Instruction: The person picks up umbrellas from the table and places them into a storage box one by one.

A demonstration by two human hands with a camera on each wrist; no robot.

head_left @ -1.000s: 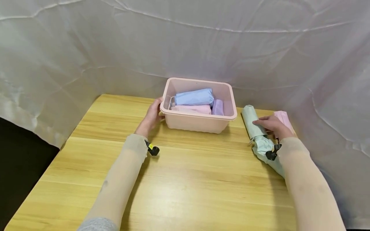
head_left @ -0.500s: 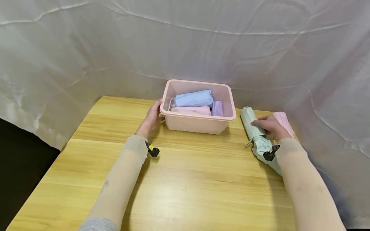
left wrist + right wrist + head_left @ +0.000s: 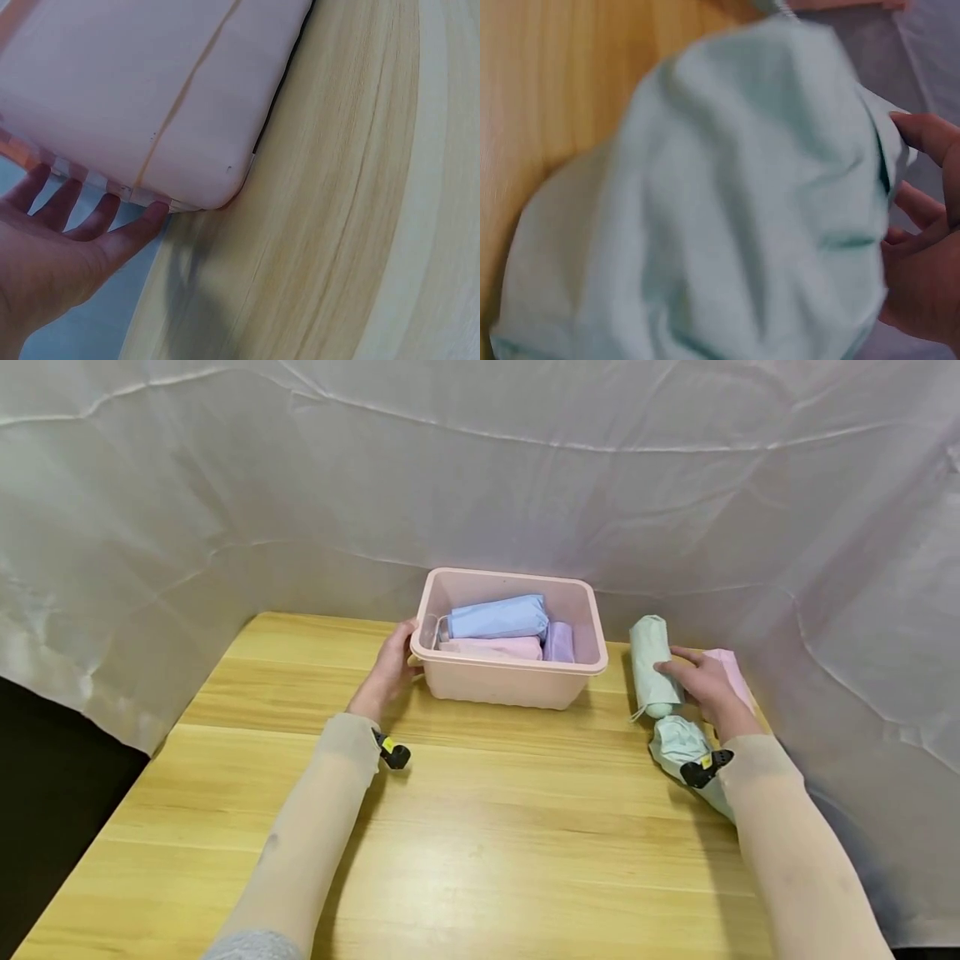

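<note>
- White sheeting (image 3: 480, 485) hangs behind and beside a wooden table (image 3: 480, 843).
- At the back of the table stands a pink bin (image 3: 510, 681) with three folded umbrellas lying inside: blue (image 3: 498, 616), pink (image 3: 495, 648) and lilac (image 3: 558, 642).
- Left hand (image 3: 390, 668) rests against the bin's left end, fingers straight under the rim; the left wrist view shows the fingertips (image 3: 154, 214) touching the rim's underside, curled round nothing.
- Right hand (image 3: 701, 685) grips a green umbrella (image 3: 651, 664) just right of the bin, fingers wrapped round its rolled part, which tilts up off the table.
- The umbrella's loose lower cloth fills the right wrist view, which is blurred, so how tightly it is rolled is hard to tell.
- Another pink umbrella (image 3: 731, 672) lies behind the right hand, near the sheeting.
- Judged step: picking up the green umbrella to pack it with the others while the left hand steadies the bin.
- The next move probably calls for lifting it clear of the rim, carrying it left, and laying it in the free space by the lilac one.
</note>
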